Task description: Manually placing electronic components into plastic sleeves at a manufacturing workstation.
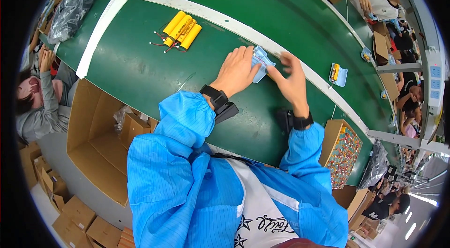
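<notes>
A light blue plastic case (263,59), partly covered by my hands, sits on the green work surface near the white rail. My left hand (236,71) comes at it from the left, with its fingers together over the near side and the thumb against the edge, holding it. On the other side is my right hand (294,81), fingers apart and slightly blurred, its thumb close to the case. Whether that thumb touches cannot be made out. Farther left lies a group of yellow battery packs (180,31) with thin wires and small white connectors.
An open blue case (340,75) with a yellow battery lies beyond the white rail (187,11). At my right is a carton (332,138) full of wired battery packs. A large cardboard box (96,140) stands at lower left. Other people sit along both sides.
</notes>
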The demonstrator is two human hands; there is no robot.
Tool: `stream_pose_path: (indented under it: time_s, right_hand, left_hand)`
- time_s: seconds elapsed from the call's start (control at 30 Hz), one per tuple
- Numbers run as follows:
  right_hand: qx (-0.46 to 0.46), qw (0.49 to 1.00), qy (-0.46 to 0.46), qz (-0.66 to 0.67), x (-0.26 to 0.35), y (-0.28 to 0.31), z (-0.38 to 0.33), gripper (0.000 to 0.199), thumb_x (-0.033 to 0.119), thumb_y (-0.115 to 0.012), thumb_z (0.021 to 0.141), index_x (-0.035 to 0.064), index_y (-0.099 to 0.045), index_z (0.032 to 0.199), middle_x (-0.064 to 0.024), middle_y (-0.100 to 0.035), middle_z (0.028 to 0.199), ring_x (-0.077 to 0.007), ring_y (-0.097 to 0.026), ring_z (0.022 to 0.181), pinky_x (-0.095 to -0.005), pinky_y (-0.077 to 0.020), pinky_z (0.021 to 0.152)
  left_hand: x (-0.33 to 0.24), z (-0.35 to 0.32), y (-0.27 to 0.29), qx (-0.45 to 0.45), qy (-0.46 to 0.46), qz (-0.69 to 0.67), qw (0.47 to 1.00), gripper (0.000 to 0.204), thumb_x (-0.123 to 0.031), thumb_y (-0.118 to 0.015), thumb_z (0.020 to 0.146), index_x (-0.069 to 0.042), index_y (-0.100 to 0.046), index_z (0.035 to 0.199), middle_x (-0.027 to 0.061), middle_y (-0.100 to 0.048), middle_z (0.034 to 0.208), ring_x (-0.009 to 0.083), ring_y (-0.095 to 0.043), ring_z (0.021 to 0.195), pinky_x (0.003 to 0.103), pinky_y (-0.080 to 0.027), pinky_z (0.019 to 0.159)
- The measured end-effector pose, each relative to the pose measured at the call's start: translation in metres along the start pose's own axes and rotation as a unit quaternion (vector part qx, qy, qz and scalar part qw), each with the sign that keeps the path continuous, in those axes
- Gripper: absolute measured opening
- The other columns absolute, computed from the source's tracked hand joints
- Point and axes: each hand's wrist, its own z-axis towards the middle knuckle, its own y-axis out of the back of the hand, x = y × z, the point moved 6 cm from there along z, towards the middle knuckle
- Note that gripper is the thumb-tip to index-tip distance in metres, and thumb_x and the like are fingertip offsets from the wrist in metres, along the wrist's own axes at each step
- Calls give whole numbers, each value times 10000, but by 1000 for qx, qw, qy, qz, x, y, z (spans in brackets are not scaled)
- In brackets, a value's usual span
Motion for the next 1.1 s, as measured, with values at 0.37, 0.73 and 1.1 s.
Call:
stream_pose_path:
  time_s: [0.37, 0.73, 1.1]
  right_hand:
    - [58, 979, 44, -190, -8, 15, -8, 307, 137, -765, 784, 40, -691, 1066, -162, -650, 1066, -267, -641, 922, -335, -518, 800]
    - [-9, 994, 49, -100, -8, 5, -13, 393, 140, -767, 781, 30, -672, 1146, -197, -617, 1203, -249, -645, 1044, -318, -518, 882]
    - [-24, 997, 67, -35, 24, -20, -13, 353, 228, -729, 843, 40, -683, 1138, -220, -586, 1274, -261, -635, 1040, -319, -483, 885]
  left_hand:
    - [-6, -1, -3, 2, -17, 30, 999, 463, -244, -645, 865, 60, -501, 1184, 170, -550, 986, 326, -541, 918, 414, -430, 794]
    - [-10, -4, -4, 4, -2, 40, 999, 407, -244, -649, 863, 39, -519, 1125, 160, -552, 968, 309, -546, 916, 397, -425, 779]
    - [-9, -5, -7, -9, 5, 47, 999, 332, -164, -639, 842, 23, -520, 1088, 158, -546, 947, 310, -546, 905, 400, -424, 757]
